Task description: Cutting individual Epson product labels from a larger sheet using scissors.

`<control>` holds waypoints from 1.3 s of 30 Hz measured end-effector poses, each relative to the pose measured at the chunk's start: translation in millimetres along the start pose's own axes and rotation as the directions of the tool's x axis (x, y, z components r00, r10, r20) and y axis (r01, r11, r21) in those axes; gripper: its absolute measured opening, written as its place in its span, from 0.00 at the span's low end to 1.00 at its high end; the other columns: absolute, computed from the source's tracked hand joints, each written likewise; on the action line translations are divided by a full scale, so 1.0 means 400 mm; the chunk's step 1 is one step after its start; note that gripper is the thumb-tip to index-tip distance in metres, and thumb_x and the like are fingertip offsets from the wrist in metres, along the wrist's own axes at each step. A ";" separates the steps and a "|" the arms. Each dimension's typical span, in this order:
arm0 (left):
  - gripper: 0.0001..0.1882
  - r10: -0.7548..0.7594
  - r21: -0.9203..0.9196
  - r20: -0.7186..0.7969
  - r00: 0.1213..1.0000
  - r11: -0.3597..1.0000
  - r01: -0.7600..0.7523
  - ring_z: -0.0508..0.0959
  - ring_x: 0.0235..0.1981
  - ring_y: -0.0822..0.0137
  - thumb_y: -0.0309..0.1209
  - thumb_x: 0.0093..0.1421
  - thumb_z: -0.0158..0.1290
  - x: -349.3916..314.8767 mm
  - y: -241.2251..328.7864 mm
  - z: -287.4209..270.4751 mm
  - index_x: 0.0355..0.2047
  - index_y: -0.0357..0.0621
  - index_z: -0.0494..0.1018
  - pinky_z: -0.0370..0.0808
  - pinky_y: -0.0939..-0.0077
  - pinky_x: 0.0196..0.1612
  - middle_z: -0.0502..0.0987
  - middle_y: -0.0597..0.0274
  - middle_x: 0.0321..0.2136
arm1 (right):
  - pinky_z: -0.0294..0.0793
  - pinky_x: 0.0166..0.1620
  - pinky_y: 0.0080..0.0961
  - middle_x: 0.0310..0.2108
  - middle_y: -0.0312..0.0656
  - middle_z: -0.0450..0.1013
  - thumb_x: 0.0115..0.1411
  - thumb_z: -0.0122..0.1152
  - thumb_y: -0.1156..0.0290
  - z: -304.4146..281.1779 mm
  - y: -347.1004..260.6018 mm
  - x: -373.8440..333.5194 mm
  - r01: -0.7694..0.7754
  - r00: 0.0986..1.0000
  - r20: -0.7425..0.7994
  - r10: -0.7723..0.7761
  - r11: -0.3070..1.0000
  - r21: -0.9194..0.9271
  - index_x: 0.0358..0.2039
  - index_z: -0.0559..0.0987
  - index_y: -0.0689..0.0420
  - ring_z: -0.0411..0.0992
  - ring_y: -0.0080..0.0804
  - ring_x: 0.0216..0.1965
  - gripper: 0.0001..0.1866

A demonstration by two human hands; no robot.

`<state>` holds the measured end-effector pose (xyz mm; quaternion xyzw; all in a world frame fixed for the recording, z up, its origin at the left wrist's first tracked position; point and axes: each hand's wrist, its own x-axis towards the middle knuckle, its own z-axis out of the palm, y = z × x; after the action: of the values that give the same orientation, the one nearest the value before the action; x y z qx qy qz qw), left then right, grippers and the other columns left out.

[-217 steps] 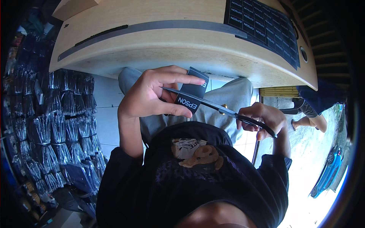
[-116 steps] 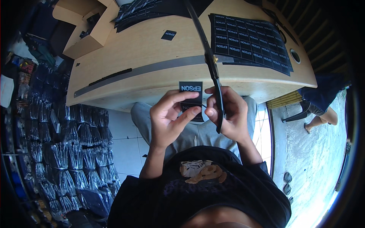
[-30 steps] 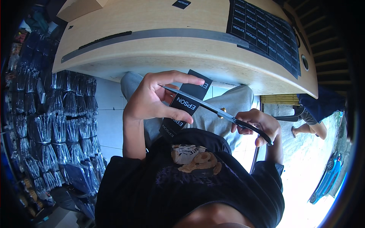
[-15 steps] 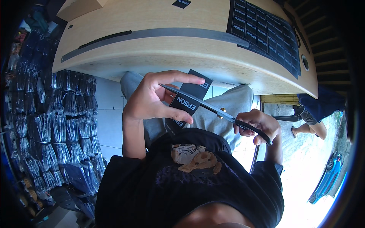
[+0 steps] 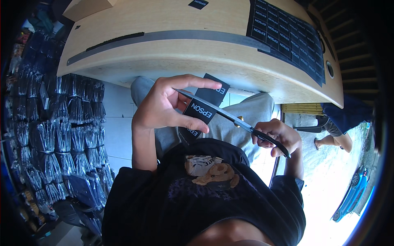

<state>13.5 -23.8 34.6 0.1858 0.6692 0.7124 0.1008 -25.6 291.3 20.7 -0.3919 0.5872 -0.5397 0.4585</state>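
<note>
Scissors [image 5: 227,116] had since swung across the strip [image 5: 200,111], partly hiding it; sheets [image 5: 285,37] lay on the desk [image 5: 225,18]. Left hand [image 5: 156,106] held the strip between spread fingers; right hand [image 5: 283,133] seemingly clasped the handles [image 5: 273,140].

table [image 5: 172,53] in front of the person [image 5: 164,184]. ruler [image 5: 184,36] along its near edge, right end at the label sheets [image 5: 283,41] on the table's right. loose label [image 5: 198,4] farther back, between sheets and box [image 5: 88,8] at far left. label strip [image 5: 201,111] this side of the table, left hand [image 5: 158,104] on its left, scissors [image 5: 234,117] across it, right hand [image 5: 281,135] at their right end. bagged bundles [image 5: 51,141] off left, car [image 5: 351,194] far right.
</note>
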 end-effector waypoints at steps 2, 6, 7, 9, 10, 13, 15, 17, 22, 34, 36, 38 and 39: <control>0.37 0.012 0.005 0.001 1.000 1.000 -0.012 0.76 0.39 0.71 0.22 0.31 0.72 0.001 -0.001 -0.001 0.46 0.36 0.72 0.79 0.79 0.39 0.74 0.57 0.43 | 0.64 0.22 0.19 0.17 0.36 0.68 0.49 0.61 0.41 0.005 0.000 0.001 0.019 1.000 -0.015 -0.019 1.000 0.001 0.32 0.75 0.65 0.67 0.24 0.17 0.33; 0.37 0.014 -0.005 0.004 1.000 1.000 -0.014 0.76 0.40 0.71 0.22 0.31 0.71 0.004 -0.003 -0.003 0.46 0.34 0.72 0.79 0.79 0.40 0.74 0.57 0.43 | 0.64 0.22 0.19 0.17 0.36 0.68 0.48 0.62 0.41 0.016 0.012 -0.005 -0.010 0.999 -0.047 0.012 0.999 0.034 0.32 0.76 0.65 0.67 0.24 0.17 0.33; 0.37 0.015 -0.031 0.006 1.000 0.999 -0.015 0.76 0.40 0.71 0.21 0.31 0.71 0.004 -0.007 -0.003 0.46 0.34 0.71 0.78 0.79 0.40 0.74 0.56 0.43 | 0.65 0.22 0.19 0.18 0.36 0.68 0.48 0.62 0.41 0.018 0.015 -0.006 -0.017 0.999 -0.048 0.019 0.999 0.049 0.32 0.76 0.65 0.68 0.23 0.17 0.33; 0.38 0.016 -0.053 0.000 1.000 0.998 -0.016 0.76 0.40 0.71 0.21 0.31 0.71 0.003 -0.007 -0.004 0.47 0.33 0.71 0.78 0.79 0.41 0.74 0.56 0.43 | 0.65 0.22 0.18 0.18 0.36 0.68 0.48 0.62 0.42 0.022 0.013 -0.003 -0.022 0.999 -0.046 0.025 0.998 0.061 0.33 0.76 0.65 0.68 0.23 0.17 0.33; 0.38 -0.007 -0.072 0.009 1.000 0.997 0.007 0.76 0.41 0.71 0.20 0.30 0.71 0.002 -0.003 -0.005 0.47 0.33 0.71 0.78 0.79 0.41 0.74 0.56 0.43 | 0.65 0.22 0.18 0.18 0.36 0.69 0.48 0.63 0.42 0.023 0.013 -0.001 -0.029 0.998 -0.048 0.032 0.997 0.074 0.33 0.75 0.65 0.68 0.23 0.18 0.33; 0.39 -0.026 -0.094 0.025 0.999 0.995 0.028 0.76 0.41 0.71 0.19 0.30 0.71 0.007 -0.004 -0.003 0.47 0.32 0.70 0.77 0.79 0.42 0.74 0.56 0.43 | 0.66 0.23 0.17 0.18 0.36 0.69 0.47 0.63 0.42 0.026 0.012 -0.003 -0.012 0.999 -0.051 0.016 0.997 0.080 0.33 0.75 0.65 0.68 0.23 0.18 0.33; 0.39 -0.025 -0.089 0.024 0.999 0.996 0.027 0.76 0.41 0.71 0.19 0.30 0.71 0.008 -0.003 -0.002 0.48 0.32 0.70 0.77 0.80 0.42 0.74 0.56 0.43 | 0.65 0.23 0.17 0.18 0.36 0.69 0.47 0.63 0.42 0.027 0.012 -0.005 -0.012 0.999 -0.049 0.016 0.996 0.090 0.33 0.75 0.65 0.68 0.23 0.18 0.33; 0.40 -0.017 -0.099 0.033 0.999 0.995 0.020 0.76 0.40 0.72 0.19 0.29 0.71 0.009 -0.006 -0.003 0.48 0.33 0.70 0.77 0.81 0.41 0.74 0.56 0.42 | 0.65 0.22 0.17 0.19 0.36 0.69 0.47 0.63 0.42 0.027 0.013 -0.006 -0.012 0.999 -0.048 0.017 0.995 0.100 0.33 0.75 0.65 0.68 0.22 0.18 0.33; 0.41 -0.006 -0.092 0.044 0.999 0.996 0.010 0.76 0.39 0.74 0.20 0.28 0.72 0.013 -0.017 -0.006 0.48 0.33 0.70 0.76 0.82 0.40 0.75 0.58 0.42 | 0.64 0.21 0.17 0.18 0.35 0.69 0.48 0.62 0.42 0.028 0.014 -0.008 -0.015 0.998 -0.056 0.020 0.995 0.098 0.33 0.75 0.65 0.67 0.21 0.17 0.33; 0.41 -0.019 -0.083 0.060 0.998 0.996 0.024 0.75 0.40 0.74 0.20 0.29 0.72 0.020 -0.013 -0.006 0.49 0.33 0.70 0.76 0.82 0.40 0.74 0.57 0.43 | 0.61 0.20 0.18 0.16 0.34 0.68 0.50 0.60 0.43 0.033 0.025 -0.009 0.020 0.998 -0.061 -0.014 0.996 0.091 0.33 0.75 0.64 0.65 0.21 0.15 0.31; 0.41 -0.006 -0.073 0.052 0.999 0.997 0.010 0.75 0.40 0.74 0.20 0.30 0.72 0.015 -0.016 -0.007 0.49 0.33 0.70 0.76 0.82 0.40 0.74 0.57 0.43 | 0.60 0.20 0.18 0.15 0.34 0.68 0.50 0.60 0.43 0.032 0.039 -0.008 0.020 0.998 -0.055 -0.015 0.996 0.088 0.33 0.75 0.64 0.65 0.21 0.15 0.31; 0.41 -0.008 -0.081 0.050 0.999 0.997 0.012 0.75 0.39 0.74 0.20 0.30 0.72 0.012 -0.016 -0.006 0.49 0.33 0.70 0.76 0.82 0.41 0.75 0.56 0.43 | 0.60 0.19 0.18 0.15 0.34 0.67 0.50 0.60 0.43 0.033 0.040 -0.009 0.015 0.998 -0.057 -0.011 0.996 0.083 0.33 0.75 0.64 0.64 0.21 0.14 0.31; 0.41 -0.006 -0.084 0.052 0.999 0.996 0.011 0.75 0.39 0.74 0.20 0.30 0.72 0.013 -0.014 -0.005 0.49 0.33 0.70 0.76 0.82 0.41 0.75 0.56 0.43 | 0.60 0.20 0.18 0.15 0.33 0.67 0.50 0.60 0.43 0.034 0.037 -0.011 0.011 0.998 -0.064 -0.006 0.997 0.081 0.33 0.75 0.64 0.64 0.21 0.14 0.31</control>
<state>7.3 -23.0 29.8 0.1970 0.6365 0.7344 0.1289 -10.9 293.5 6.6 -0.3579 0.5775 -0.5774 0.4528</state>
